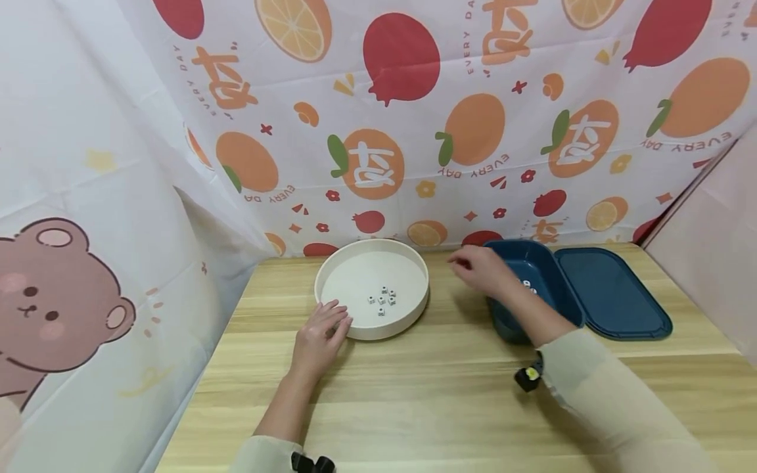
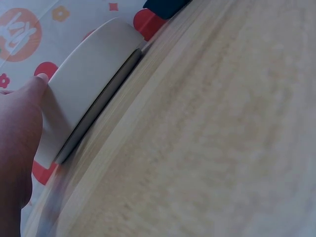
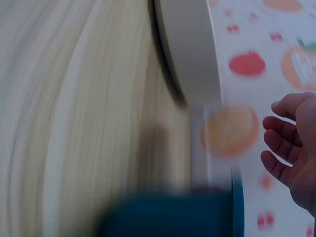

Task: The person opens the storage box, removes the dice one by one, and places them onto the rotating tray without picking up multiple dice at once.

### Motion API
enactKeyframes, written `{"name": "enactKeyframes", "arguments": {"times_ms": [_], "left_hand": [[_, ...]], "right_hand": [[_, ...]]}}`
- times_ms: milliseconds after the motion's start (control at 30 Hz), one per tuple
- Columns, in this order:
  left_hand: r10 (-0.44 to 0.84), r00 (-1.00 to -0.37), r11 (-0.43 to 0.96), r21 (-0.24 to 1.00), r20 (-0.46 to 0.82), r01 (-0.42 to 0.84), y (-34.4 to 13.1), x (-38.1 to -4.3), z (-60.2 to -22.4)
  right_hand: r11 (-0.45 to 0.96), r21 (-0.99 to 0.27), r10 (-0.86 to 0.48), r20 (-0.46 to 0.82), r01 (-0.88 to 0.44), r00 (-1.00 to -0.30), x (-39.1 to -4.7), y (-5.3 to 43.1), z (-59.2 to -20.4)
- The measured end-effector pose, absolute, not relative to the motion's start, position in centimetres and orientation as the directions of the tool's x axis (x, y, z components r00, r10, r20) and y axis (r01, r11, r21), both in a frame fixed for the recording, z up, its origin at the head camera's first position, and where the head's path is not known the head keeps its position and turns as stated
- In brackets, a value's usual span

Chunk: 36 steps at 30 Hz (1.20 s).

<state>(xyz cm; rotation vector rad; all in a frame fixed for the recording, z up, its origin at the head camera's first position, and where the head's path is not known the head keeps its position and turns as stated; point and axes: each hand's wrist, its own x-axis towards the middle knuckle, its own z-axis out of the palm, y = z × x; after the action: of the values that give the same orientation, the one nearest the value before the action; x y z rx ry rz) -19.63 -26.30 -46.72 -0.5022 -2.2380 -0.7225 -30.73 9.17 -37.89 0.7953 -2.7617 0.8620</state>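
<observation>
In the head view, several small white dice (image 1: pixel 381 300) with dark marks lie inside a round cream tray (image 1: pixel 416 309). My left hand (image 1: pixel 317 338) rests against the tray's near left side, its fingers on the rim. The left wrist view has the thumb (image 2: pixel 37 89) at the rim's upper edge. Between the tray and a dark blue box (image 1: pixel 503 328), my right hand (image 1: pixel 481 269) hangs in the air, fingers loosely curled. Nothing shows in that hand (image 3: pixel 296 143) in the right wrist view. A few white dice (image 1: pixel 526 284) show in the box, partly hidden by the right forearm.
A dark blue lid (image 1: pixel 618 292) lies flat to the right of the box. Everything stands on a wooden table (image 1: pixel 414 401), with a fruit-print cloth (image 1: pixel 408 131) hanging right behind it. At the left hangs a pale cloth with a bear (image 1: pixel 65 295).
</observation>
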Motion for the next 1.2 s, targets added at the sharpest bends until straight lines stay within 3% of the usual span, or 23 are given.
{"name": "enactKeyframes", "arguments": {"times_ms": [133,300,700,967,1200], "left_hand": [[0.126,-0.668,0.771,0.351,0.734,0.532,-26.8,-19.7,-46.5],[0.130,-0.666,0.772,0.347,0.734,0.533,-27.2,-19.9,-46.5],[0.131,-0.666,0.762,0.355,0.734,0.541,-26.8,-19.8,-46.7],[0.139,-0.670,0.759,0.356,0.730,0.545,-26.4,-19.7,-46.7],[0.136,-0.677,0.755,0.366,0.724,0.543,-26.2,-19.8,-46.8]], "right_hand": [[0.752,-0.467,-0.389,0.257,-0.466,-0.885,-30.7,14.6,-37.8],[0.844,-0.398,-0.338,0.124,-0.358,-0.933,-31.1,19.2,-38.3],[0.934,-0.232,-0.313,-0.162,-0.273,-0.936,-31.9,20.1,-40.6],[0.944,-0.209,-0.284,-0.130,-0.254,-0.950,-31.5,20.4,-41.9],[0.933,-0.267,-0.266,-0.058,-0.241,-0.962,-31.6,20.8,-42.7]]}}
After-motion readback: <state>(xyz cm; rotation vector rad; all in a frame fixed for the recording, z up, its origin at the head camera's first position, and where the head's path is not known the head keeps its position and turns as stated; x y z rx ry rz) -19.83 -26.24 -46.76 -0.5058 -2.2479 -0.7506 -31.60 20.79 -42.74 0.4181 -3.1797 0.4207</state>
